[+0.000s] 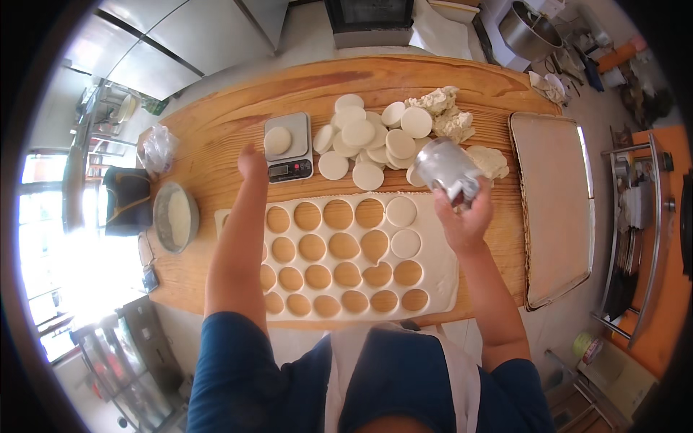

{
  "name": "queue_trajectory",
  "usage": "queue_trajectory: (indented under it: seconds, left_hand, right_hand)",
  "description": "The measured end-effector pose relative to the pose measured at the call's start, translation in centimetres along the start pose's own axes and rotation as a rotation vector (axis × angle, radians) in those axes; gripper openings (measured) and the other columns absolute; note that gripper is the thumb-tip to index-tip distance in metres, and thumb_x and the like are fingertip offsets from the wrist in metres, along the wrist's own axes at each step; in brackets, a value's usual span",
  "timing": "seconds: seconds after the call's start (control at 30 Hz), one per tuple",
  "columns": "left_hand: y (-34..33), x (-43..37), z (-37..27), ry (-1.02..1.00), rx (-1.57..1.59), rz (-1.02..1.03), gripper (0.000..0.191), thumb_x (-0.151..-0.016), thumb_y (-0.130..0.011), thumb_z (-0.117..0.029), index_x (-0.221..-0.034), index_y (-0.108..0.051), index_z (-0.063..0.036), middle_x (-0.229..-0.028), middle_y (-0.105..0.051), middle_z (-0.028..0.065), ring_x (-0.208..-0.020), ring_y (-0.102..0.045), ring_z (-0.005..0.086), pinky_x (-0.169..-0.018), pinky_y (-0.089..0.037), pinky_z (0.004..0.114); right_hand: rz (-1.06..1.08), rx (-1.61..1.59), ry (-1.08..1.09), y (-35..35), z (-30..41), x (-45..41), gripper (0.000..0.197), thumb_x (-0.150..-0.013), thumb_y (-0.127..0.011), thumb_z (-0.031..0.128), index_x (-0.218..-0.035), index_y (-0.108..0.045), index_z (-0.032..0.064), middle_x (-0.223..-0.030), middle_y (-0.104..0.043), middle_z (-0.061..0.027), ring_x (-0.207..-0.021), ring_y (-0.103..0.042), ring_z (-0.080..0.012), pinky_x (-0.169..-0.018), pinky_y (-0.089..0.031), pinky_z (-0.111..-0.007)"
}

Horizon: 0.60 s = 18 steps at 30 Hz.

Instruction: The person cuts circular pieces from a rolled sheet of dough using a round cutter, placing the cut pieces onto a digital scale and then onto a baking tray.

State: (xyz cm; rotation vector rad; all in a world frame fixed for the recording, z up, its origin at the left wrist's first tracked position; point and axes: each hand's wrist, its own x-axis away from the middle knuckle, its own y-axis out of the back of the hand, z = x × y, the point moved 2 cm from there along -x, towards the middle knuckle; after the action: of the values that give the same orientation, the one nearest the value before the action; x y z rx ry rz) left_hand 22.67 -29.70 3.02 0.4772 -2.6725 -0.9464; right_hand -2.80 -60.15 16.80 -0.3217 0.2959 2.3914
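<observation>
My right hand (466, 216) grips a round metal dough cutter (446, 162), raised near the pile of cut dough discs (358, 133). Beside the digital kitchen scale (302, 135), at its left edge, is my left hand (253, 162); whether it touches the scale or what lies on it I cannot tell. One dough disc (278, 140) rests on the scale's plate. In front of me lies a rolled dough sheet (441, 270) with rows of round holes, partly hidden by my left forearm. Two cut discs, one of them the upper disc (401, 211), still sit in the sheet.
Rough dough scraps (452, 122) lie behind the cutter. A metal bowl of flour (176, 216), a clear plastic bag (159, 147) and a black bag (128, 200) are at the left. A large baking tray (552, 211) stands along the wooden table's (238, 108) right side.
</observation>
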Motion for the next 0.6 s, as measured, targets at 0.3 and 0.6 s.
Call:
queue_trajectory:
  seconds: [0.3,0.6]
  left_hand:
    - [2.9,-1.4,2.4,0.104,0.045,-0.04,0.028,-0.068,-0.05,-0.005,-0.095,-0.058,-0.0038,-0.093,-0.059,0.0117,-0.086,-0.055,0.0221,-0.074,-0.042,0.029]
    - [1.0,-3.8,-2.5,-0.227,-0.403,0.156,0.04,-0.064,-0.058,-0.016,-0.102,-0.055,-0.008,-0.1,-0.056,0.0133,-0.093,-0.052,0.0261,-0.08,-0.041,0.033]
  right_hand:
    - [0.23,0.589,-0.267,-1.1,-4.1,1.0,0.039,-0.058,-0.068,0.022,-0.084,-0.047,0.003,-0.067,-0.052,-0.0133,-0.061,-0.052,-0.0291,-0.054,-0.042,-0.034]
    - [0.158,0.637,-0.453,6.0,-4.6,10.3,0.037,-0.059,-0.067,0.022,-0.084,-0.047,0.0033,-0.067,-0.052,-0.0129,-0.058,-0.052,-0.028,-0.053,-0.042,-0.034]
